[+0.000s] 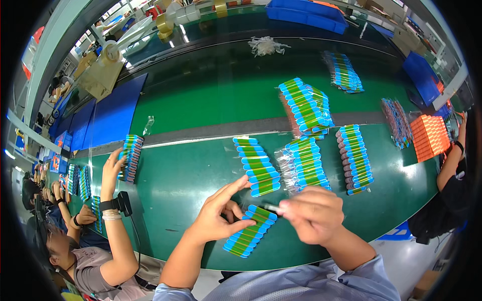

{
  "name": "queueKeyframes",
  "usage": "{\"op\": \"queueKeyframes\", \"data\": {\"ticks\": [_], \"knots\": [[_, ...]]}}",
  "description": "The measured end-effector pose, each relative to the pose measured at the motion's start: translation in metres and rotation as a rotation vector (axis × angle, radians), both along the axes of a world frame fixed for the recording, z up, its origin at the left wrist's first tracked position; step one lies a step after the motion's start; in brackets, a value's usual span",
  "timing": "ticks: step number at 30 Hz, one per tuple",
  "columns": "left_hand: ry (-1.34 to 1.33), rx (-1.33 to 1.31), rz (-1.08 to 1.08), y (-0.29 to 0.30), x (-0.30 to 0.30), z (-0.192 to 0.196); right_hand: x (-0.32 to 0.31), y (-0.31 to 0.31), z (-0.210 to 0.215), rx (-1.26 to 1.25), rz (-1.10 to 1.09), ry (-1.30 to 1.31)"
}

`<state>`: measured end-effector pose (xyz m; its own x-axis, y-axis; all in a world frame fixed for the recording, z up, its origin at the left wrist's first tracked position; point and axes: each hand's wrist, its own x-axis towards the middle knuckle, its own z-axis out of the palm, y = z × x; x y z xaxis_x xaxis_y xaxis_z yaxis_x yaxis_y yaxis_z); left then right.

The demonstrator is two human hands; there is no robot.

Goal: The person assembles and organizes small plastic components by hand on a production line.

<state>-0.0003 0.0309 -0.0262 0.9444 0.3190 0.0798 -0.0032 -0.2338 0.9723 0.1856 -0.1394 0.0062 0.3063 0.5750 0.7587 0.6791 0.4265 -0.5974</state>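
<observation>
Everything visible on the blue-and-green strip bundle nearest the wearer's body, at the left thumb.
The strip bundle is a row of narrow, round-ended pieces side by side, blue at both ends with a yellow-green middle. The surface looks smooth; the material is unclear. The row slants from upper right to lower left, over the near part of the green table. The left hand has its thumb on the bundle's left edge. A blurred pale stick is by its upper right corner; contact is unclear.

Worktop [186, 200]: green | strip bundle [251, 232], front edge: blue ends, green middle band | stack [429, 139], right edge: orange | sleeve [370, 281]: pale blue
</observation>
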Motion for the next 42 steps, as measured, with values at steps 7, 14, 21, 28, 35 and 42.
{"op": "queueKeyframes", "data": {"ticks": [7, 14, 21, 28, 35, 42], "knots": [[-0.040, -0.313, 0.012, 0.020, -0.004, -0.002, -0.003, -0.022, -0.002, -0.351, -0.026, 0.320], [-0.422, -0.539, 0.362, 0.005, 0.011, 0.013, -0.043, -0.006, -0.016, -0.407, 0.120, 0.243], [-0.339, -0.554, 0.319, -0.013, 0.020, 0.008, -0.037, -0.009, -0.010, -0.406, 0.311, 0.571], [-0.423, -0.566, 0.104, 0.007, 0.011, -0.013, -0.023, -0.011, -0.003, -0.163, 0.201, 0.678], [-0.424, -0.564, 0.179, 0.023, 0.005, -0.023, 0.049, -0.027, 0.012, -0.462, -0.141, 0.592], [-0.583, 0.153, 0.302, 0.009, -0.015, -0.031, 0.045, -0.022, 0.010, -0.009, -0.190, 0.117]]}}
